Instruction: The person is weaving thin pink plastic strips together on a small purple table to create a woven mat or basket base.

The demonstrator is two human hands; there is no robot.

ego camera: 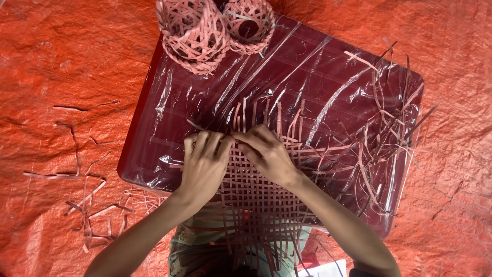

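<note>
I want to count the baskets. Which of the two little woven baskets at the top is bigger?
The left woven basket looks bigger: it spreads wider and reaches further down the board than the right woven basket touching its side.

A dark red, flat rectangular board wrapped in clear, wrinkled plastic film (318, 77) lies on a crumpled orange woven tarpaulin (61, 61) that covers the ground. At the board's far left corner sit two small openwork baskets woven from pink strips (215, 28) (side by side, touching). Near the middle lies a flat lattice mat of pink strips (256, 190), overhanging the near edge. A loose tangle of pink strips (384, 133) lies on the right side. On the tarpaulin to the left lie scattered pink strip offcuts (87, 200).
</note>
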